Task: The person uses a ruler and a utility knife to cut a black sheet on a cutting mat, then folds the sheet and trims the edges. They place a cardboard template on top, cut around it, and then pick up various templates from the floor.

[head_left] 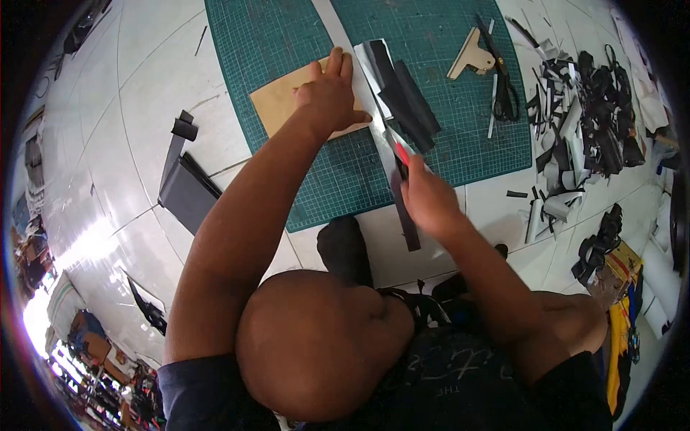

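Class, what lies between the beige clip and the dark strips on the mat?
Between the clip and the strips, only bare green mat shows in the head view.

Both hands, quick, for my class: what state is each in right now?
Left hand: open, laid over the tan board, thumb at the metal ruler.
Right hand: closed, holding a red cutter.

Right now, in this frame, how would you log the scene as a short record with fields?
Left hand: spread over tan board, thumb at metal ruler
Right hand: fingers around red cutter, beside the ruler
Surface: green cutting mat on tiled floor
On mat: dark strips, clip, black scissors
Off mat, right: scrap pile
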Tool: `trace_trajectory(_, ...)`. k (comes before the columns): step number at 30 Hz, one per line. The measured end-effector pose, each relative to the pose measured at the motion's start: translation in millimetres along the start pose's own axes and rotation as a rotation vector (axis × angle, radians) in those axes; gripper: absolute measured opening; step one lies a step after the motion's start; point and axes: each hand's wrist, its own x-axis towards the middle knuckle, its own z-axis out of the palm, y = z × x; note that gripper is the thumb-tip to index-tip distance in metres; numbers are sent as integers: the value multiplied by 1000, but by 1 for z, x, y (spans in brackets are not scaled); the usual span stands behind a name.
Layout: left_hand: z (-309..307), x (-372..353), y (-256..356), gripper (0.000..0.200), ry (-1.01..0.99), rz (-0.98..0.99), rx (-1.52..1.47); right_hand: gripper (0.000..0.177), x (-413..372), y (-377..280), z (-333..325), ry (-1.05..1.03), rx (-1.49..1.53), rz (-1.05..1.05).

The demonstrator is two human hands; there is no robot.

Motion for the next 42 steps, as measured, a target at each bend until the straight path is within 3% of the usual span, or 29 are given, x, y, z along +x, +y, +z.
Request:
trace_trajectory(7, 0, 1, 1, 125, -57, -45, 9, 27, -13, 9, -15, -21, -42, -11)
trace_trajectory(10, -5, -4, 1, 123, -31, -24, -33, 28, -12, 2, -24, 76, -14, -52)
trace_trajectory(16, -2, 0, -1, 123, -32, -63, -44, 30, 48, -37, -53, 238, 122, -74)
trace_trajectory(27, 4, 4, -3, 119, 10, -43, -1, 34, 109, -85, -70, 182, 69, -98)
trace_trajectory(32, -5, 2, 0, 121, -24, -57, -42, 33, 87, -70, -60, 85, 57, -39)
trace_trajectory(36, -2, 2, 0, 123, -26, -46, -43, 34, 23, -26, -25, -37, 78, 14)
trace_trajectory(42, -5, -1, 3, 123, -37, -35, -51, 28, -11, 17, 14, 84, -13, -50)
